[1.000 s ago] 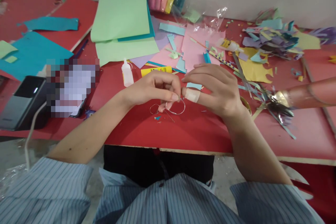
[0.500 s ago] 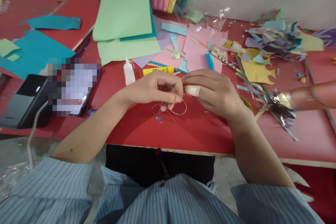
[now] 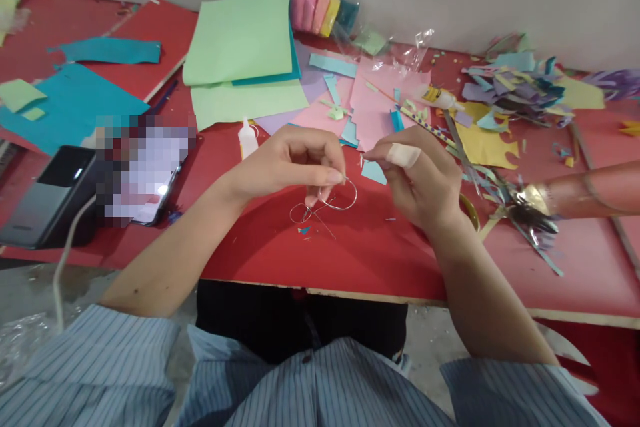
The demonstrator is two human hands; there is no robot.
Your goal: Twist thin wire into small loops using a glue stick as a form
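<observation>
My left hand (image 3: 305, 163) pinches a thin silvery wire (image 3: 356, 195) bent into round loops, near the middle of the table. A larger loop shows right of the fingertips, a smaller one below left, with a loose end trailing down. Apart from it on the right, my right hand (image 3: 420, 177) is closed in a pinch, with a whitish tip showing at its fingertips, too small to name. A pale bandage wraps one of its fingers. Below the wire lies a tiny blue paper scrap (image 3: 305, 231).
A white glue bottle (image 3: 247, 140) stands behind my left wrist. Green sheets (image 3: 245, 33) and pink paper (image 3: 383, 93) lie at the back. On the left is a phone (image 3: 147, 173); scissors (image 3: 463, 147), a tape roll (image 3: 470, 213) and paper strips (image 3: 520, 87) are on the right.
My right hand has moved right, away from my left hand, and its fingers have drawn into a pinch. A light blue paper piece now shows between the hands. My left hand still holds the wire.
</observation>
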